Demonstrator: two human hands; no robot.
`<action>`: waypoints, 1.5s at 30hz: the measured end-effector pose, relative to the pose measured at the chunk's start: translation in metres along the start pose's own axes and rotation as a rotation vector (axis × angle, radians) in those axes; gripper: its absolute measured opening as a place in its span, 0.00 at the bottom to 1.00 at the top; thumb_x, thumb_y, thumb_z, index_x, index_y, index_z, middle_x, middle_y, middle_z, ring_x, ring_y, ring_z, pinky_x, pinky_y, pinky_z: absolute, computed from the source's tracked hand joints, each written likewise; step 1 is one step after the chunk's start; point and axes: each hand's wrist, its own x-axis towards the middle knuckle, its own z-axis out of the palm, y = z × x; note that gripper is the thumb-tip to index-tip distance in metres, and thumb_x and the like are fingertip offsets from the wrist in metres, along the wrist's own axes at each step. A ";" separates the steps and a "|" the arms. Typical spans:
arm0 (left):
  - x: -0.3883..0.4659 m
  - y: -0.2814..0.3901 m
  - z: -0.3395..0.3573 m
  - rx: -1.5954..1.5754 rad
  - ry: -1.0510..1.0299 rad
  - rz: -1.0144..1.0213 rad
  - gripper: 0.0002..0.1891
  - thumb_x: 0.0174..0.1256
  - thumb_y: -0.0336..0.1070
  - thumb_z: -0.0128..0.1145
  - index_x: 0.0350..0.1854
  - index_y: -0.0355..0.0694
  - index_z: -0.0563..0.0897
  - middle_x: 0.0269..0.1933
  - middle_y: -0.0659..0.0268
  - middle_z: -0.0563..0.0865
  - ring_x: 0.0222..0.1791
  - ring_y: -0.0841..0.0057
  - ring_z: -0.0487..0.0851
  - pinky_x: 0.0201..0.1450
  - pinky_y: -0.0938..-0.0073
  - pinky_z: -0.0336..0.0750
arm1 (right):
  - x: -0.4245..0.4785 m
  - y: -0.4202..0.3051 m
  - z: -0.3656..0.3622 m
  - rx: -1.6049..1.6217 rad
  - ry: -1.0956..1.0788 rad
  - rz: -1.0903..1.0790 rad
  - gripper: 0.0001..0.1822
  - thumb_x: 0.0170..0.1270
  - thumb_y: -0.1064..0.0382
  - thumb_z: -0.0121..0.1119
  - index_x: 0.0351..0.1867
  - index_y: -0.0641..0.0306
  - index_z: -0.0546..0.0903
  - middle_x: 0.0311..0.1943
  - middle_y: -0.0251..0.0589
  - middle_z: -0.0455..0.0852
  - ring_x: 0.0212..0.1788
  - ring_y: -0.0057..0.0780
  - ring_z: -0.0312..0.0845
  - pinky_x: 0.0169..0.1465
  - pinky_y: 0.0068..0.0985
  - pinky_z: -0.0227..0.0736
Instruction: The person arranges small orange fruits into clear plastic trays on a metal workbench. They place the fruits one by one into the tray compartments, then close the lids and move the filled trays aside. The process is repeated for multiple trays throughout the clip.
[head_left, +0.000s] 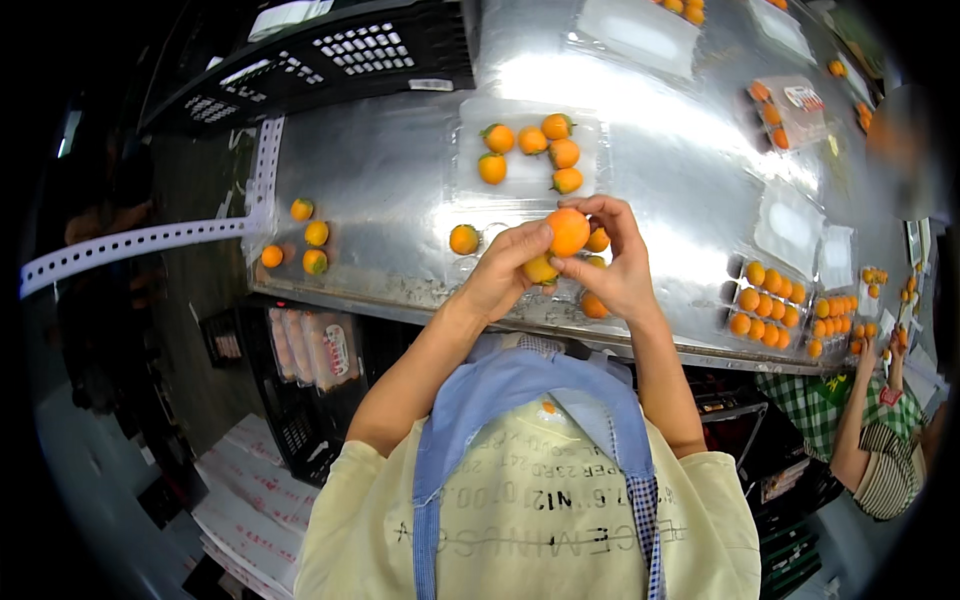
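Both hands meet over the near part of a metal table. My left hand (495, 262) has its thumb at an orange persimmon-like fruit (568, 231), with a second, yellower fruit (540, 270) at its fingers. My right hand (624, 268) curls around the upper fruit from the right, its thumb between the two fruits. A clear plastic tray lies partly hidden under the hands. Loose fruit (464, 239) sits left of them and another (595, 304) below the right hand. Beyond, an open clear clamshell pack (472, 124) holds several fruits with green calyxes.
A black plastic crate (352, 64) stands at the back left. Several fruits (316, 233) lie near the left table edge, beside a perforated white strip (142, 247). Filled trays (766, 305) line the right side. A co-worker's arm (855, 416) is at far right. Packed clamshells (319, 349) sit lower left.
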 end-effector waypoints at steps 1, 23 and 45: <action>0.004 -0.001 0.005 0.056 -0.035 0.003 0.26 0.71 0.53 0.52 0.60 0.36 0.74 0.46 0.65 0.81 0.40 0.78 0.79 0.35 0.77 0.73 | -0.006 -0.002 -0.006 -0.032 0.011 0.007 0.34 0.46 0.62 0.77 0.55 0.62 0.73 0.55 0.38 0.80 0.51 0.24 0.75 0.50 0.25 0.68; 0.011 -0.039 0.046 0.378 0.011 -0.060 0.26 0.59 0.25 0.62 0.60 0.40 0.68 0.58 0.58 0.77 0.54 0.69 0.79 0.50 0.72 0.76 | -0.179 0.037 -0.295 -0.298 1.293 0.067 0.22 0.58 0.69 0.69 0.52 0.72 0.74 0.47 0.43 0.81 0.50 0.26 0.78 0.49 0.21 0.76; 0.009 -0.043 0.047 0.474 0.129 -0.065 0.28 0.57 0.22 0.63 0.62 0.36 0.72 0.55 0.63 0.79 0.50 0.77 0.80 0.45 0.78 0.77 | -0.179 0.102 -0.390 -0.881 1.253 0.361 0.26 0.50 0.49 0.73 0.39 0.72 0.82 0.34 0.47 0.87 0.39 0.37 0.85 0.46 0.31 0.78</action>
